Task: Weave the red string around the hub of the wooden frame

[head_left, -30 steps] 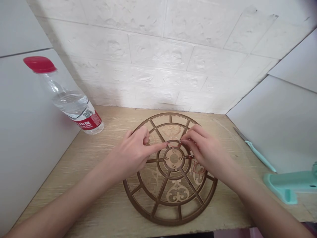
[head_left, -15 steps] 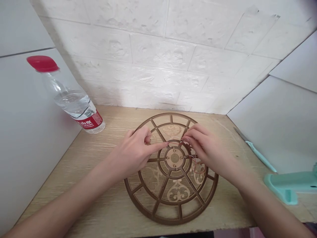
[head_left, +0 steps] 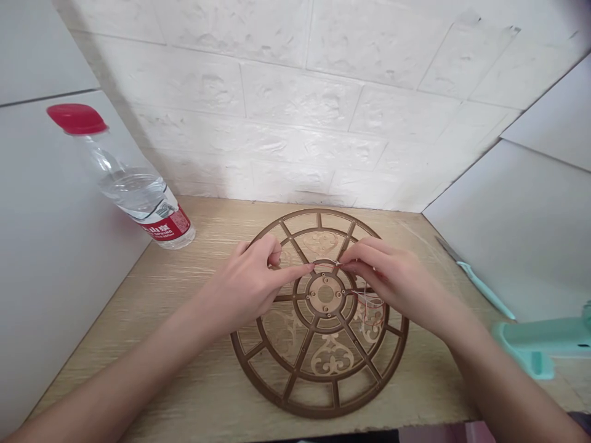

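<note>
A round brown frame (head_left: 290, 386) with spokes, several openings and gold scroll ornaments lies flat on the table. Thin red and white wires (head_left: 369, 303) run loosely over its right side, and a stretch of them follows the small inner ring. My left hand (head_left: 252, 277) rests over the frame's upper left, most fingers curled, one outstretched digit pressing the wire at the inner ring. Opposite it, my right hand (head_left: 385, 271) pinches the wire between thumb and fingertips above the ring's upper right. The pinched end is partly hidden.
A red-capped water bottle (head_left: 154, 212) stands at the back left. Against the right panel lies a knife (head_left: 487, 290) with a mint handle, near a mint-green plastic tool (head_left: 540, 341). A white brick-patterned wall (head_left: 295, 104) closes off the back.
My right hand has come down slightly, and the wire between the hands lies closer to the inner ring. The loose wires at right have shifted. My left hand stays almost still.
</note>
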{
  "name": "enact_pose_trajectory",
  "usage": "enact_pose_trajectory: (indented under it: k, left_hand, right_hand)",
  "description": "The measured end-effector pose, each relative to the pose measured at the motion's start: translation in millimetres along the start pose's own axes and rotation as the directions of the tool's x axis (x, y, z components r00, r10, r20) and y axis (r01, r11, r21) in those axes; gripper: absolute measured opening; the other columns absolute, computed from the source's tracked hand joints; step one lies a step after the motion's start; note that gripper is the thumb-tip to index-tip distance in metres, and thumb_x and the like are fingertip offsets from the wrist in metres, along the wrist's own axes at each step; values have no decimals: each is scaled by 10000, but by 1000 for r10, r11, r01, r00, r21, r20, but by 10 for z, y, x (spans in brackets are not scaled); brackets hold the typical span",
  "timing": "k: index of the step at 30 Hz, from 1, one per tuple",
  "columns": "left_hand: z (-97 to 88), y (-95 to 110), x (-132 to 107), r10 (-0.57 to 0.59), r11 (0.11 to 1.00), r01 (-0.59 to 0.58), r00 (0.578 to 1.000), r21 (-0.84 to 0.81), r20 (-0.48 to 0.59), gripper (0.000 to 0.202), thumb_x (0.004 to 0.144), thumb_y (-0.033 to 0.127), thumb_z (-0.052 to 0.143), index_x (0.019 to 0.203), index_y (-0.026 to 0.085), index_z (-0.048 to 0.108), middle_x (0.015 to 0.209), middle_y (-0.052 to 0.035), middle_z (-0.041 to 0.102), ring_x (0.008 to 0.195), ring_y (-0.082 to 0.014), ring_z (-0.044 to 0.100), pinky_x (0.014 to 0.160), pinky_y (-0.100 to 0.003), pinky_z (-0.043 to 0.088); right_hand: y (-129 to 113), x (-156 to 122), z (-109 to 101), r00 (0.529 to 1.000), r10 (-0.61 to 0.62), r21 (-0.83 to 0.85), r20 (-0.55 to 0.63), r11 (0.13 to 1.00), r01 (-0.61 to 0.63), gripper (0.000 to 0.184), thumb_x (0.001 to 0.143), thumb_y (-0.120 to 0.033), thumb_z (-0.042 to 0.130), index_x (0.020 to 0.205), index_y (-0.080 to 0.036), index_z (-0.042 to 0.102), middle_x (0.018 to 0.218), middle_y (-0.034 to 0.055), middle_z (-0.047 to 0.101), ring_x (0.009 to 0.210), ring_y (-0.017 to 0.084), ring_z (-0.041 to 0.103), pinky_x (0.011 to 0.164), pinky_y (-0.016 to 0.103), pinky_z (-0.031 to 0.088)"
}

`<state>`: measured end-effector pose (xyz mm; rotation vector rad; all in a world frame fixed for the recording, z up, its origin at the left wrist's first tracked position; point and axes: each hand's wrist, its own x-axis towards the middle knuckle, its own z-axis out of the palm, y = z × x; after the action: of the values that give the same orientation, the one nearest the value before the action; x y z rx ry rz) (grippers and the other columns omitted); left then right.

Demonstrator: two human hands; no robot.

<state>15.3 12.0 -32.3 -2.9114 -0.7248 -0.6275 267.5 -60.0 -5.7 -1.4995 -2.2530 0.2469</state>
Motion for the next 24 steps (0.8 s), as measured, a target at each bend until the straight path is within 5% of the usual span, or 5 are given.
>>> enact_pose_trajectory:
  k: [12, 24]
  left_hand:
    - [-8, -8, -14, -18, 999, 20, 999, -33, 36, 500, 873, 106, 408, 1246, 387, 587, 864, -31, 369, 762, -156, 363, 680, -293, 374]
    - [-7, -2, 6, 1, 1000, 0, 999, -15, 52, 506, 861, 86, 406, 1248, 353, 591, 865, -34, 365, 785, -159, 362, 689, -293, 378]
  right_hand:
    - [6, 14, 66, 999, -36, -42, -32, 998, 35, 124, 918, -121, 464, 942, -199, 557, 913, 25, 593, 843, 145, 558, 728, 261, 436]
    - [-11, 55, 77, 985, 171, 110, -14, 979, -169, 41, 928, -235, 467, 894, -216, 480, 807, -10, 591, 675, 125, 520, 582, 266, 382]
